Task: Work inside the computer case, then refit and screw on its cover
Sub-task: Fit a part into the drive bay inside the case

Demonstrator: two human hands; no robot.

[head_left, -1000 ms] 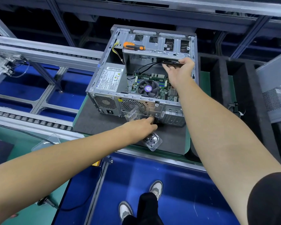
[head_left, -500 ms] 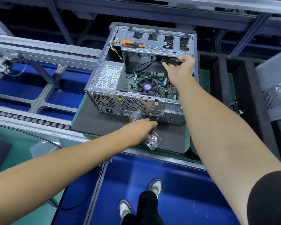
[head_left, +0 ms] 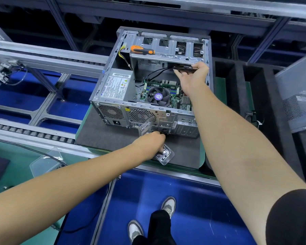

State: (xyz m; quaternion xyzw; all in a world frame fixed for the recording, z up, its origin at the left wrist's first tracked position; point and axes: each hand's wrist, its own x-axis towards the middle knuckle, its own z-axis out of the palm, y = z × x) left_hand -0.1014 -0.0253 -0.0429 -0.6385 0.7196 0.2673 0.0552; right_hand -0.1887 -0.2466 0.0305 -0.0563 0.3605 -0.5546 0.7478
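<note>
While the computer case (head_left: 148,82) lies open on its side, the right hand (head_left: 193,78) pinches a flat dark component (head_left: 184,68) at its fingertips, just under the drive cage. The left hand (head_left: 148,144) curls into a clear plastic tray (head_left: 164,154) below its fingers; whether it grips anything, I cannot tell. Best keep the component level and support its cable (head_left: 157,72) while seating it.
</note>
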